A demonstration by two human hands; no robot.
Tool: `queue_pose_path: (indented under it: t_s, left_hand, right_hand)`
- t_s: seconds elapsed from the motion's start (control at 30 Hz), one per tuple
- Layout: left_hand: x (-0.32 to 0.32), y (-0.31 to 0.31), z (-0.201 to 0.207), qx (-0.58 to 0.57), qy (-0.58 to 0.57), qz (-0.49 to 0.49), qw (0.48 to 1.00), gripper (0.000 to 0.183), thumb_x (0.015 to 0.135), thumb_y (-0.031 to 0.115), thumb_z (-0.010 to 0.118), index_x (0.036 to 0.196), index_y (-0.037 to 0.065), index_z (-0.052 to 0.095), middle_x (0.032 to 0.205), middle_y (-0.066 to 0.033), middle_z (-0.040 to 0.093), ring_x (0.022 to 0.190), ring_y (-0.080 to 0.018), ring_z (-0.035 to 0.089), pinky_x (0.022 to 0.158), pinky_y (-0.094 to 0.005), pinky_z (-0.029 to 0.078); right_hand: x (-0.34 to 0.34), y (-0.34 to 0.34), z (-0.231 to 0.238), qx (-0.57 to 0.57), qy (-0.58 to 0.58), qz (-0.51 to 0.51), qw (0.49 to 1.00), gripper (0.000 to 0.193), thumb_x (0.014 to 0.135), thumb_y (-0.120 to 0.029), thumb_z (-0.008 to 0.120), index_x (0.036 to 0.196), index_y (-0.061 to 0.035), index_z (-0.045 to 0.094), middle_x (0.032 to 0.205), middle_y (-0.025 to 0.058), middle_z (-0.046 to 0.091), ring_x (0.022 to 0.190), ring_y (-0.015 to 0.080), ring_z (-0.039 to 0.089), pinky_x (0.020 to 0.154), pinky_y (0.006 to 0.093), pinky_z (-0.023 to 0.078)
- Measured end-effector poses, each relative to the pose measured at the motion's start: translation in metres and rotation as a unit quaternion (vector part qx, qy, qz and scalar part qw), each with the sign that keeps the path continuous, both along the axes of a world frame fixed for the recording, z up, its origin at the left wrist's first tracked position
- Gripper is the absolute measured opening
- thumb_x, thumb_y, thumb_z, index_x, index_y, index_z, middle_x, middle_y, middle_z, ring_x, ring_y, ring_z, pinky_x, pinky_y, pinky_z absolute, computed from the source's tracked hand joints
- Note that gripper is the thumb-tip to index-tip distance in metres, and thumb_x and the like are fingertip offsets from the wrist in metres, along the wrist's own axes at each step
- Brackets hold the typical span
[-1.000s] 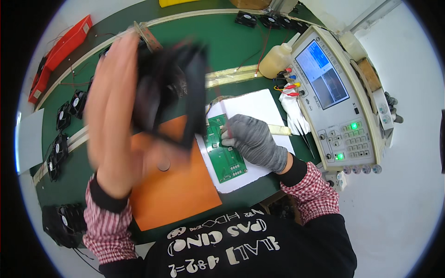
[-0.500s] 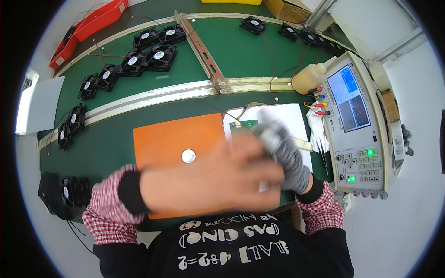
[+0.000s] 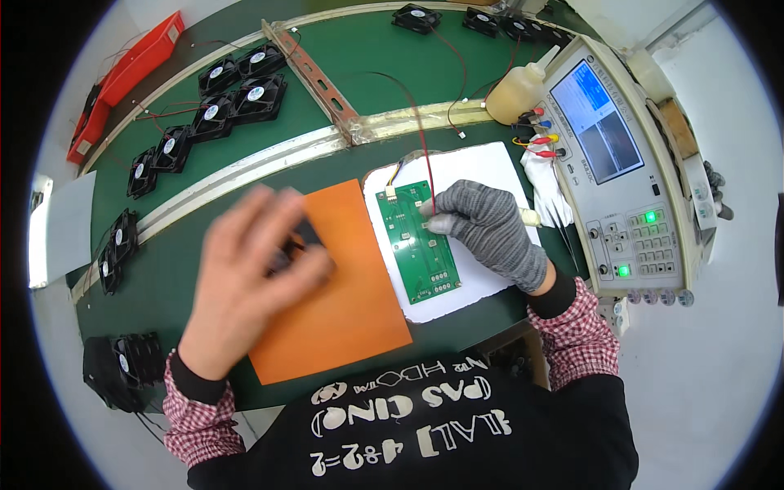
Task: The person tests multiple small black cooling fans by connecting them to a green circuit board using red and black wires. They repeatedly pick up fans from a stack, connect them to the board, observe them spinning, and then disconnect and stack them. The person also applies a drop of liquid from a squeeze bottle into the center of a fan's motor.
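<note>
At upper left, a red bin (image 3: 126, 79) lies beyond 6 fans (image 3: 170, 151) grouped on the green bench (image 3: 135, 306). The bare left hand (image 3: 253, 265), blurred, curves over a dark fan (image 3: 309, 233) above the orange sheet (image 3: 343, 318); I cannot tell whether it grips the fan. Next comes the green board (image 3: 418, 265), flat on a white pad (image 3: 478, 167). The gloved right hand (image 3: 492, 233) is narrow, thumb and fingertips pinching a red wire (image 3: 427, 163) over the board's upper right part. Farther right stand a bottle (image 3: 514, 96) and a tester (image 3: 629, 175), screen lit.
</note>
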State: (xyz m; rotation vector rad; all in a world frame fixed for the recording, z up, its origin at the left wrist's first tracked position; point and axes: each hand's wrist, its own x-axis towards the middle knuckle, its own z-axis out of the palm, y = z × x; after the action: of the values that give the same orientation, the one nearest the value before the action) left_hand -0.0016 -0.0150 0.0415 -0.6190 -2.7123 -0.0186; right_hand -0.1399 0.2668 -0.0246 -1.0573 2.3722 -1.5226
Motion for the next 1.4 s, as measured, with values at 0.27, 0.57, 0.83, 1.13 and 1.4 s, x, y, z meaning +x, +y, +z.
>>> queue_pose_path:
  t_s: [0.27,0.57,0.83,1.13,1.4]
  left_hand:
    - [-0.003,-0.003,-0.025,0.219,-0.102,0.019,0.970,0.067,0.069,0.020,0.076,0.129,0.002,0.052,0.135,-0.0188,0.050,0.118,-0.0371,0.051,0.101,-0.0449,0.041]
    - [0.022,0.021,0.007,-0.022,0.150,-0.036,0.988,0.054,0.085,0.038,0.069,0.125,0.004,0.056,0.119,-0.0108,0.059,0.103,-0.0279,0.056,0.087,-0.0410,0.046]
    - [0.039,0.005,0.036,0.692,-0.471,-0.201,0.508,0.079,0.089,0.065,0.047,0.121,-0.008,0.050,0.100,-0.0342,0.062,0.089,-0.0430,0.064,0.077,-0.0529,0.053]
    - [0.052,0.017,0.018,0.043,0.297,0.057,0.952,0.069,0.077,0.039,0.079,0.121,-0.007,0.051,0.101,-0.0213,0.064,0.095,-0.0351,0.063,0.080,-0.0434,0.053]
    - [-0.129,0.014,0.019,0.136,0.206,-0.003,0.969,0.080,0.071,0.035,0.076,0.140,0.006,0.049,0.144,-0.0157,0.047,0.134,-0.0345,0.043,0.109,-0.0415,0.036]
  right_hand:
    - [0.000,-0.006,-0.008,0.026,0.109,0.024,0.993,0.015,0.070,-0.010,0.077,0.077,-0.0046,0.066,0.081,0.0075,0.059,0.082,0.0257,0.059,0.077,0.0366,0.049]
    - [-0.008,0.004,-0.030,0.033,0.111,0.018,0.993,0.016,0.070,-0.014,0.077,0.079,-0.0065,0.066,0.085,0.0080,0.059,0.089,0.0280,0.057,0.082,0.0397,0.047]
    - [-0.008,-0.004,-0.019,0.035,0.097,0.040,0.994,0.016,0.071,-0.015,0.077,0.079,-0.0068,0.066,0.084,0.0079,0.058,0.088,0.0280,0.057,0.082,0.0396,0.047]
    - [-0.008,-0.004,-0.015,0.034,0.114,0.046,0.992,0.016,0.071,-0.015,0.077,0.077,-0.0067,0.064,0.082,0.0081,0.057,0.087,0.0283,0.057,0.081,0.0400,0.047]
    - [-0.001,0.002,-0.017,-0.041,0.060,0.025,0.997,0.015,0.077,-0.012,0.076,0.082,-0.0065,0.064,0.085,0.0085,0.062,0.078,0.0250,0.063,0.071,0.0341,0.051]
